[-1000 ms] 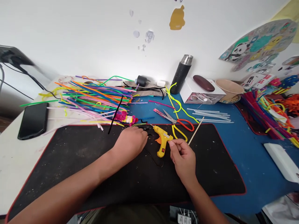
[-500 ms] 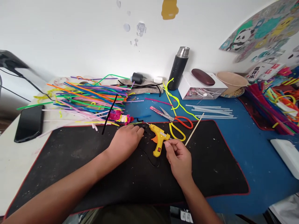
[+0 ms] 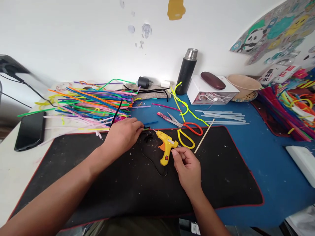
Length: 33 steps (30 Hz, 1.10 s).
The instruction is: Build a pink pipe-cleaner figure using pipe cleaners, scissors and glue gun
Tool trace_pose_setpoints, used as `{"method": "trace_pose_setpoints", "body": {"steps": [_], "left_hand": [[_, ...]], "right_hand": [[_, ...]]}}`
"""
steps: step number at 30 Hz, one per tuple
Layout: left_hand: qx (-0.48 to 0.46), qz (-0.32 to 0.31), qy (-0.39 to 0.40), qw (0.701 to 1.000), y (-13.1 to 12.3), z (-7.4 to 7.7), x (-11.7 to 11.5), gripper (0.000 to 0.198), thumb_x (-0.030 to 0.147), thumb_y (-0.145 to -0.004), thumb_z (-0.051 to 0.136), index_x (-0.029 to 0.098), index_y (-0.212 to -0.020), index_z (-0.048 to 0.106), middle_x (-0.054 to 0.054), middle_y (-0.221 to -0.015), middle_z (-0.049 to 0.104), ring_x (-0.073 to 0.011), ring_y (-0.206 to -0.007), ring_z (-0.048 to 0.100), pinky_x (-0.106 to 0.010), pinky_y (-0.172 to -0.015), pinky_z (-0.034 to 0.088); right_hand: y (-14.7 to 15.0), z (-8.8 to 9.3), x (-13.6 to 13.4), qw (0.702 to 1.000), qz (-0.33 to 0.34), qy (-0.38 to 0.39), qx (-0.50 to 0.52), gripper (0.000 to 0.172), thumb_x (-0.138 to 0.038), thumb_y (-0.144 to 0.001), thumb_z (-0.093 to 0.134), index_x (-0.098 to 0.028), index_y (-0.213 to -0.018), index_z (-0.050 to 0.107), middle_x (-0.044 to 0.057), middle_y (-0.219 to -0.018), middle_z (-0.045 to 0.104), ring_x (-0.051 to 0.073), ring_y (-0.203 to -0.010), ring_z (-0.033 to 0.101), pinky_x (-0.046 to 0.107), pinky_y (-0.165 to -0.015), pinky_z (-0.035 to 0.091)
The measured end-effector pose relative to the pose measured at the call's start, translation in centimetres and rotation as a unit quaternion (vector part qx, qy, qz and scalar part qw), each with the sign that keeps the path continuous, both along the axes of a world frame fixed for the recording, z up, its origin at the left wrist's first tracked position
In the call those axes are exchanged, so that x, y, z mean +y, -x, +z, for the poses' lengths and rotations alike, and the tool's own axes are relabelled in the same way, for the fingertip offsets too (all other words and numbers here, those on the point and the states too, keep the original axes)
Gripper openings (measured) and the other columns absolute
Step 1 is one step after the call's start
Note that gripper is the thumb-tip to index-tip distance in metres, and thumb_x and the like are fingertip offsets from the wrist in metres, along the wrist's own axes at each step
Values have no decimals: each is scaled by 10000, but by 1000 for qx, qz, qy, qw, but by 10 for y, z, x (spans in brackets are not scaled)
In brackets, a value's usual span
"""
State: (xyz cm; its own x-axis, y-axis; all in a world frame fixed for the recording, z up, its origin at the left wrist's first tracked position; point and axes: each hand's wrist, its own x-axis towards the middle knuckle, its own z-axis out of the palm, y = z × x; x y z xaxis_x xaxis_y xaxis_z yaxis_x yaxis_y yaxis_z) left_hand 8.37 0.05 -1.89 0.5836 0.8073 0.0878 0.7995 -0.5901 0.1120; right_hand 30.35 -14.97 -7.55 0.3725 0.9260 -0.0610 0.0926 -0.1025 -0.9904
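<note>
My left hand rests at the far edge of the black mat, fingers curled over a pink and yellow pipe-cleaner figure that is almost wholly hidden. Its fingertips touch a short green piece. My right hand is pinched thumb to forefinger right beside the handle of the yellow glue gun, which lies on the mat. What the pinch holds is too small to make out. A thin black cord runs from the gun across the mat.
A heap of coloured pipe cleaners lies behind my left hand and a phone at far left. Red-handled scissors, a yellow loop, a wooden stick and glue sticks lie behind the gun. A flask stands at the wall.
My left hand has moved left and away from me, off the spot by the gun's nozzle and onto the pink figure. My right hand has stayed pinched beside the gun.
</note>
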Motion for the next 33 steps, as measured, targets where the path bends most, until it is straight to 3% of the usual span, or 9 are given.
{"method": "trace_pose_setpoints", "body": {"steps": [5,12,21,24,27,33], "left_hand": [[51,-39,-1,998,-13,-5,12,252,224,-1036,568,169,-1021,814,-136,-992,761,-319,-970,708,-417,-853,510],[76,-69,-6,995,-26,-14,17,218,145,-987,576,141,-959,792,-159,-952,749,-328,-929,693,-423,-804,484],[23,-26,21,999,-21,2,18,233,259,-1039,558,202,-999,779,-82,-968,799,-274,-905,736,-365,-791,509],[-34,-1,34,999,-13,10,13,228,279,-1042,565,204,-1015,779,-79,-986,805,-278,-924,743,-362,-807,519],[-34,-44,56,997,-8,14,0,227,279,-1053,567,204,-1021,780,-84,-983,805,-279,-930,744,-369,-831,525],[3,-105,68,992,-11,0,-30,160,250,-1040,628,191,-963,754,-71,-940,789,-272,-890,746,-394,-830,535]], "right_hand": [[0,1,0,1000,3,4,-14,340,-536,-992,681,-216,-876,699,-77,-578,401,120,-483,366,241,-431,308],[0,5,2,999,7,-13,-40,296,-465,-990,680,-205,-852,710,-59,-598,454,128,-527,396,245,-479,331],[0,5,4,997,30,-28,-64,238,-392,-984,689,-202,-845,724,-53,-592,512,128,-524,458,245,-518,389],[-1,7,4,997,36,-28,-67,225,-376,-979,691,-206,-834,724,-52,-585,523,130,-519,476,242,-515,398],[-1,11,5,997,39,-31,-65,230,-360,-976,680,-211,-804,716,-53,-566,518,132,-507,479,241,-504,401],[-1,11,5,995,52,-30,-83,247,-375,-983,677,-199,-816,723,-49,-572,529,126,-505,488,231,-507,413]]}}
